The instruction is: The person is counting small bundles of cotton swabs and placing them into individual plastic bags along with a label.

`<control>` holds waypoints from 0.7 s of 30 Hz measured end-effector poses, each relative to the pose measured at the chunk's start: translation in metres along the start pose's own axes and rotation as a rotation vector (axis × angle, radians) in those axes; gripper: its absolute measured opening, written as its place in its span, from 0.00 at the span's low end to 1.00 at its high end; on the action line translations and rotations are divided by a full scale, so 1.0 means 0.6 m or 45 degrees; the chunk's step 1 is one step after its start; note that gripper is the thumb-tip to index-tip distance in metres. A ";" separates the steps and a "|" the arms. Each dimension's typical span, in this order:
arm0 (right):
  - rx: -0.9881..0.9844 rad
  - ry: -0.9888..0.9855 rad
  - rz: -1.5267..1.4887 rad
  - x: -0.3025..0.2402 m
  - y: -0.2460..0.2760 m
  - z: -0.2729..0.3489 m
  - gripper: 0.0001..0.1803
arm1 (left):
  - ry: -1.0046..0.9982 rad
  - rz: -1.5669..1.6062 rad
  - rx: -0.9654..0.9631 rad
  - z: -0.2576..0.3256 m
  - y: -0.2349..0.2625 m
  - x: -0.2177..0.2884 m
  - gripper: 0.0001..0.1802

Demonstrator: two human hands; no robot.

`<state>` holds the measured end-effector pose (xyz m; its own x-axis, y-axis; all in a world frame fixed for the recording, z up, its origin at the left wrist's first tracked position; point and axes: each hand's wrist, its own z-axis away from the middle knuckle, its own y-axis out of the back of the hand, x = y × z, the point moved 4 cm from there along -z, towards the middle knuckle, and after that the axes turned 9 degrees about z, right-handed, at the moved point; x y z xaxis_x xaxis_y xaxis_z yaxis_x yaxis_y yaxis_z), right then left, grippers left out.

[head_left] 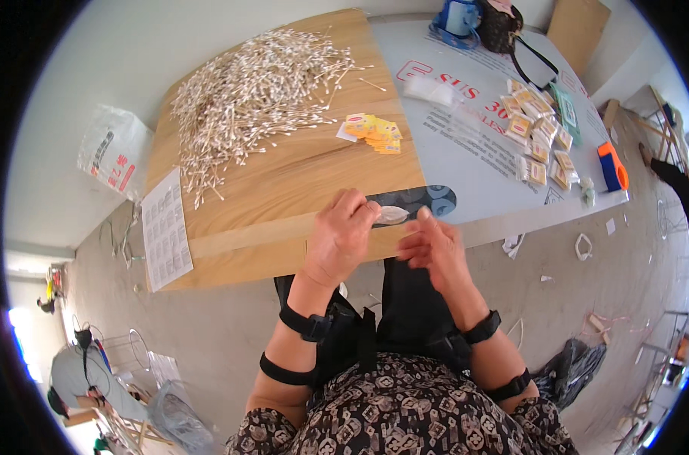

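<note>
Hands meet at the near edge of the counter (284, 182): the left hand (338, 236) pinches a small clear packet (392, 214) between its fingertips, while the right hand (434, 249), blurred, hovers just beside it with loose, half-open fingers, holding nothing. Beyond the left hand lies a heap of cotton swabs (253, 95).

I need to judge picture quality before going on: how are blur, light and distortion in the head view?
Head view: the right hand is motion-blurred, the left hand and the small clear packet it holds sharper; daylight is even, with mild glare on the grey sheet; the board's edges bow toward the black fisheye rim.
</note>
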<state>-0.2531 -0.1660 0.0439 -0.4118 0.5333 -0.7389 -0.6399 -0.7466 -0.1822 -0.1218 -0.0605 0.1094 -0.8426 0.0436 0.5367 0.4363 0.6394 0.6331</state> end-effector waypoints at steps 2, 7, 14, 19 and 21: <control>0.068 0.519 0.100 0.000 -0.004 -0.018 0.15 | 0.045 0.010 -0.005 0.006 0.008 -0.014 0.08; 0.138 1.105 0.683 -0.050 -0.044 -0.018 0.16 | 0.104 0.017 -0.062 0.024 0.006 -0.033 0.10; 0.058 1.062 0.520 -0.037 -0.051 -0.041 0.09 | 0.532 0.765 0.148 0.068 -0.017 -0.075 0.11; 0.136 1.177 0.660 -0.039 -0.065 -0.033 0.06 | 0.679 1.023 0.264 0.080 -0.031 -0.094 0.08; 0.230 1.364 0.831 -0.050 -0.069 -0.026 0.05 | 0.706 0.937 0.275 0.079 -0.030 -0.097 0.05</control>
<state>-0.2044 -0.1575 0.0633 -0.0078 -0.5635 -0.8261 -0.6306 -0.6384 0.4414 -0.0954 -0.0384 0.0404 -0.0846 0.1573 0.9839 0.6840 0.7272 -0.0575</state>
